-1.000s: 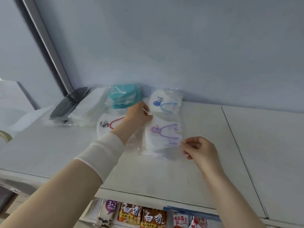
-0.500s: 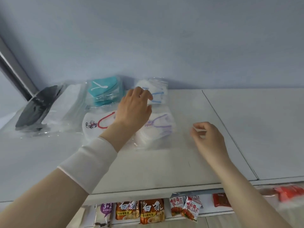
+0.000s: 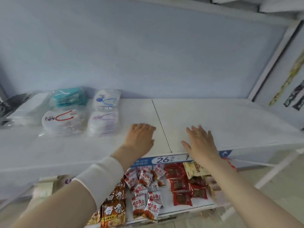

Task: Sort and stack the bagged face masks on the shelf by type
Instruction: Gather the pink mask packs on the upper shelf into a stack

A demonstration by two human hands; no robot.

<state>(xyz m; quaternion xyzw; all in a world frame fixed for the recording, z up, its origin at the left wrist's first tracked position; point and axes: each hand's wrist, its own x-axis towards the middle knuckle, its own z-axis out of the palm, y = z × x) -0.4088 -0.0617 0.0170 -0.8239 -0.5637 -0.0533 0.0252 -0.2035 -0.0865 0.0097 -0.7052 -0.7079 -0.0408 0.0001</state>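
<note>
Six bagged piles sorted, both hands empty

Six piles of bagged masks sit at the left end of the white shelf board (image 3: 230, 122), apart from our hands. Along the back lie the black masks in clear bags (image 3: 11, 104), the plain white bagged masks (image 3: 29, 109), the teal bagged masks (image 3: 69, 97) and the white masks with blue ear loops (image 3: 107, 100). In front lie the white masks with a red loop (image 3: 60, 120) and the white masks with purple loops (image 3: 103, 124). Each pile seems to hold one kind, so we judge the sorting close to finished.

Our left hand (image 3: 139, 137) is palm down near the purple-loop pile, fingers together and straight, holding nothing. Our right hand (image 3: 199, 142) is palm down beyond the seam in the board, fingers spread apart, also empty. Whether either palm touches the shelf we cannot tell. We read the flat, free hands as a sign that nothing is left to carry.

Below, red and orange snack packets (image 3: 144, 186) fill the lower shelf behind a blue price strip (image 3: 162, 159).
</note>
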